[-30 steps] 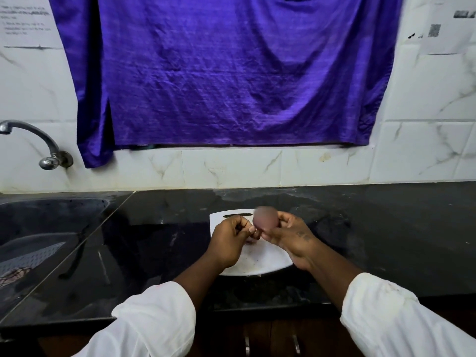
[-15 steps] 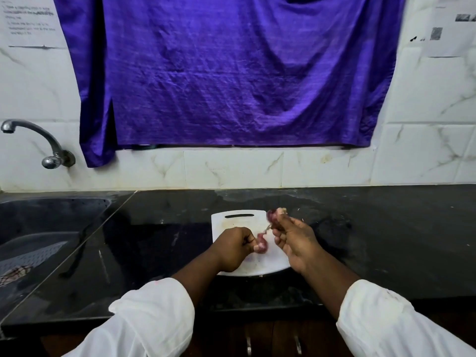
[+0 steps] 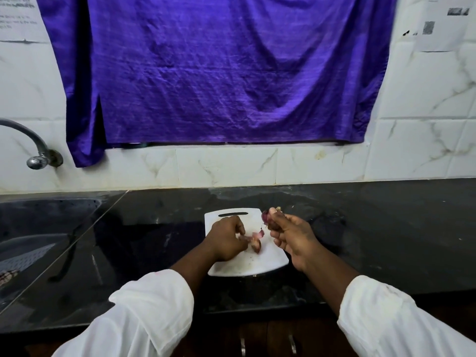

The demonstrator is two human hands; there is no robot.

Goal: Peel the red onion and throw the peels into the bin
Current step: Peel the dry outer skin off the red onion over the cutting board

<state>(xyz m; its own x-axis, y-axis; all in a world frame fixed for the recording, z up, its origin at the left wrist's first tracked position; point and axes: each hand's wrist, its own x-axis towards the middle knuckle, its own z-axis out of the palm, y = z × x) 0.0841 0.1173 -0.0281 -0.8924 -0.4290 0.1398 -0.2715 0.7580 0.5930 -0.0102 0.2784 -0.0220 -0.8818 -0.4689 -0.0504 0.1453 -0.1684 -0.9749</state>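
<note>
Red onion (image 3: 266, 217) sits small in the right hand (image 3: 291, 235), fingers curled round it just above the cutting board (image 3: 273, 261) — light, firm, likely slippery; pinch the papery skin at its tip. Left hand (image 3: 225, 239) curls beside loose peels (image 3: 255, 240) on the board — grip unclear.

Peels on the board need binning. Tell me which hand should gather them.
Left. The left hand is down at the peels on the cutting board; the right hand is raised beside the board and grips the onion.
</note>
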